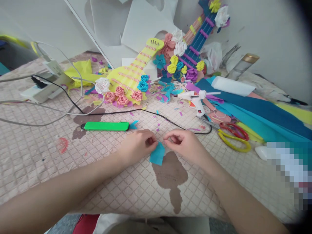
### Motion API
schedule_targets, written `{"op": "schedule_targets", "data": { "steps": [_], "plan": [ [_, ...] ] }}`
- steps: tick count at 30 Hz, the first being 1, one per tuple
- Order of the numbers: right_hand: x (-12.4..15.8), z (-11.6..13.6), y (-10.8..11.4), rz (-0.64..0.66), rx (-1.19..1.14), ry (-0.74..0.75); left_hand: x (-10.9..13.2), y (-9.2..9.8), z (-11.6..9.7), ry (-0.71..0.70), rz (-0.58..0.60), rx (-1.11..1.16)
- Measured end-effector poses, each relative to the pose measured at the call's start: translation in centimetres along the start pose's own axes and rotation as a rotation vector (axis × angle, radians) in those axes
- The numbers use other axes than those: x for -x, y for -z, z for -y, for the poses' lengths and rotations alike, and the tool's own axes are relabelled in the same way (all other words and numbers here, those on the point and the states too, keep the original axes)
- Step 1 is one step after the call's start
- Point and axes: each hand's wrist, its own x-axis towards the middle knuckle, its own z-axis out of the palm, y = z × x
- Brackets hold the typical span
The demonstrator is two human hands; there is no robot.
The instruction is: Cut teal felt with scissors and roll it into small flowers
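Note:
A small piece of light blue crepe paper [157,155] hangs from the pinched fingertips of my left hand [140,146], just above the quilted cloth. My right hand [184,143] is close to the paper's upper right corner, its thumb and fingers pinched together. Whether those fingertips grip anything is too small to make out. Beyond my left hand lies a green box cutter [106,126] with a blue scrap [134,124] at its end.
A white glue gun [196,100] and scissors [235,139] lie to the right, beside coloured paper sheets [248,104]. A yellow paper guitar [131,74] with paper flowers and a blue one [200,39] are at the back. A black cord [117,112] crosses the table from a power strip [41,87].

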Motion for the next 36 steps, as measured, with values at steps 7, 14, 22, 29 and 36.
{"op": "schedule_targets", "data": {
  "steps": [7, 14, 22, 29, 36],
  "plan": [
    [-0.12, -0.32, -0.49, 0.108, 0.059, 0.079, 0.14, -0.29, 0.38, -0.035, -0.011, -0.016],
    [-0.32, -0.65, -0.71, 0.052, 0.117, 0.06, 0.31, -0.29, 0.32, -0.083, -0.001, -0.006],
    [-0.39, -0.71, -0.62, 0.045, 0.104, 0.118, 0.61, -0.45, 0.61, -0.235, -0.005, -0.003],
    [-0.32, -0.88, -0.66, 0.067, 0.077, 0.149, 0.67, -0.29, 0.67, -0.28, 0.007, -0.041],
    [-0.25, -0.63, -0.62, 0.071, 0.104, 0.141, 0.6, -0.34, 0.79, -0.271, -0.008, -0.046]
  ]
}}
